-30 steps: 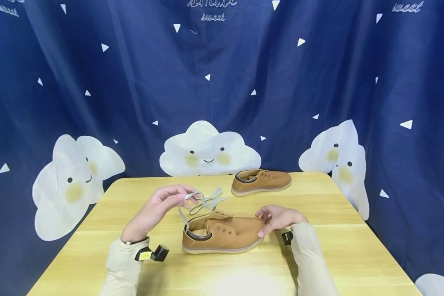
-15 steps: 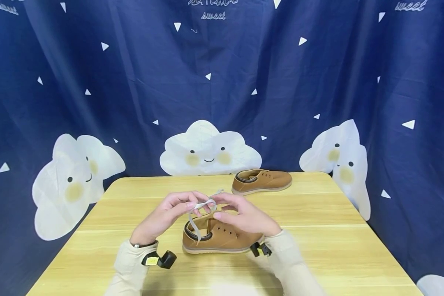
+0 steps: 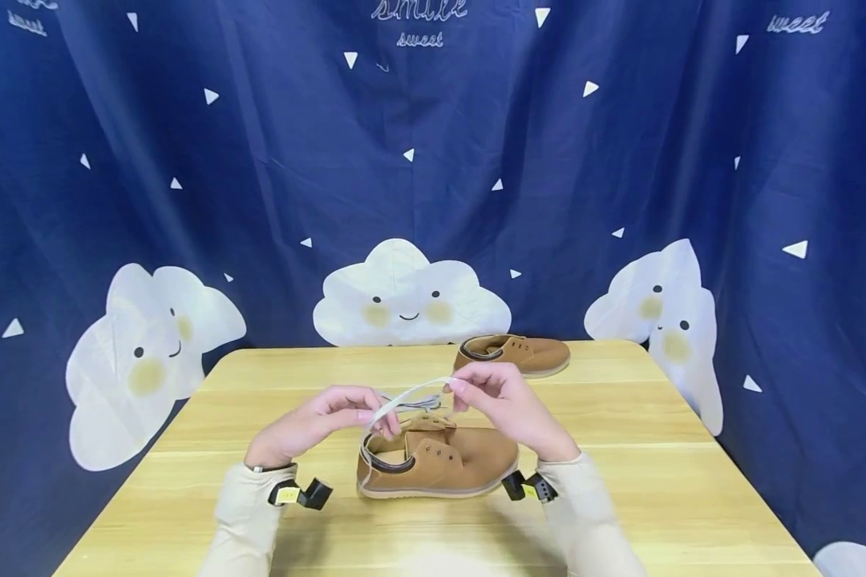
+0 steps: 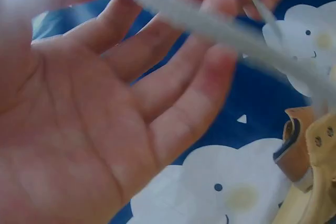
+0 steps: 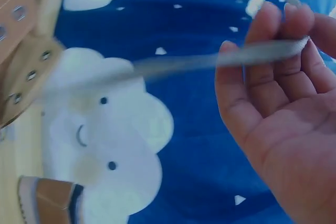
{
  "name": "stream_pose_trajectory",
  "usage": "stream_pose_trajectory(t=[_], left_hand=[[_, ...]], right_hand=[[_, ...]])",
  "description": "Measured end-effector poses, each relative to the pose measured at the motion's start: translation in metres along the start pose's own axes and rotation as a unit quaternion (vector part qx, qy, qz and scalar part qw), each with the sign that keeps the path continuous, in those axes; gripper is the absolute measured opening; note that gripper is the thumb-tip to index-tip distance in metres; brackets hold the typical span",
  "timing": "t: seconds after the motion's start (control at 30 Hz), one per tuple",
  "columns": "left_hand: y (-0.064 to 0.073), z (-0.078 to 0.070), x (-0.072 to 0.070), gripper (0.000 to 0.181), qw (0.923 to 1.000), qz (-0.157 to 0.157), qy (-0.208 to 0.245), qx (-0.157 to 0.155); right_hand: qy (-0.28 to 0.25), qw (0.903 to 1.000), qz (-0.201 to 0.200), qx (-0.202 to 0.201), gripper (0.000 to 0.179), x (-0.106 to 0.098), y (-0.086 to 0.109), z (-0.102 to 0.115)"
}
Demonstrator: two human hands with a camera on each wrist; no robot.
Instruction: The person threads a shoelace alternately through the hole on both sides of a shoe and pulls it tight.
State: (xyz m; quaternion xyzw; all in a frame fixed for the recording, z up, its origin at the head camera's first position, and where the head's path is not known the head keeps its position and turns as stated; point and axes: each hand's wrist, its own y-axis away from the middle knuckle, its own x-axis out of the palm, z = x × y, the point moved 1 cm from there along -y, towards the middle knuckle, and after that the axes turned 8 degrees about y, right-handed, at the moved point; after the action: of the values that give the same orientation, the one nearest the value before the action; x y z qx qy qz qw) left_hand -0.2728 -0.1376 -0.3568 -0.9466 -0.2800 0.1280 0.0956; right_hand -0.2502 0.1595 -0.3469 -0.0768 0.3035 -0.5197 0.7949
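Left grip (image 3: 317,425) and right grip (image 3: 511,409) each pinch the same pale, flat lace (image 5: 262,52) between thumb and fingertips, the other fingers loosely bent. Between them the lace arches above the opening of the near shoe (image 3: 439,473); from the left fingertips it also drops in front of the heel, though whether it touches there cannot be told. Motion blurs it in both wrist views.

Brown, with a pale sole, the near shoe sits upright on the counter (image 3: 693,497), heel to the left and toe to the right, its eyelet flaps spread apart. Three eyelets (image 3: 439,453) show along the flap facing the person. Just behind the shoe is a loose grey-white strand (image 3: 422,403); whether it joins the held lace is unclear.

Farther back, a matching far shoe (image 3: 537,357) stands by the rear edge, toe also to the right, partly hidden by the right hand. Beige sleeves (image 3: 584,513) cover the forearms. Beyond the wood-grained top hangs a navy curtain (image 3: 447,192) printed with smiling clouds (image 3: 404,268) and white triangles.
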Motion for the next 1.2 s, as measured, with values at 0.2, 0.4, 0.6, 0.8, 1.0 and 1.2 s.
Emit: stream_pose_trajectory(t=[0.2, 0.4, 0.6, 0.8, 1.0, 1.2], left_hand=[[-0.006, 0.008, 0.008, 0.025, 0.9965, 0.081, 0.008, -0.017], [-0.013, 0.007, 0.024, 0.033, 0.9966, 0.081, 0.006, -0.011], [-0.022, 0.01, 0.038, 0.031, 0.9993, 0.026, -0.019, -0.017], [-0.031, 0.024, 0.044, 0.025, 0.9978, 0.058, 0.022, -0.025], [-0.032, 0.036, 0.042, 0.031, 0.9898, 0.11, 0.084, -0.033], [-0.03, 0.044, 0.034, 0.034, 0.9904, 0.109, 0.058, -0.063]], right_hand=[[-0.01, 0.9997, 0.012, -0.018, 0.016, -0.003, 0.008, 0.018], [0.009, 0.9946, 0.1, -0.027, 0.015, 0.007, 0.011, 0.028], [0.015, 0.9799, 0.199, -0.007, 0.018, 0.014, 0.013, 0.031], [0.062, 0.97, 0.235, 0.005, 0.018, 0.01, 0.013, 0.02], [0.118, 0.9621, 0.244, 0.025, 0.018, -0.008, 0.017, 0.012], [0.149, 0.9635, 0.219, 0.039, 0.017, -0.036, 0.027, 0.009]])
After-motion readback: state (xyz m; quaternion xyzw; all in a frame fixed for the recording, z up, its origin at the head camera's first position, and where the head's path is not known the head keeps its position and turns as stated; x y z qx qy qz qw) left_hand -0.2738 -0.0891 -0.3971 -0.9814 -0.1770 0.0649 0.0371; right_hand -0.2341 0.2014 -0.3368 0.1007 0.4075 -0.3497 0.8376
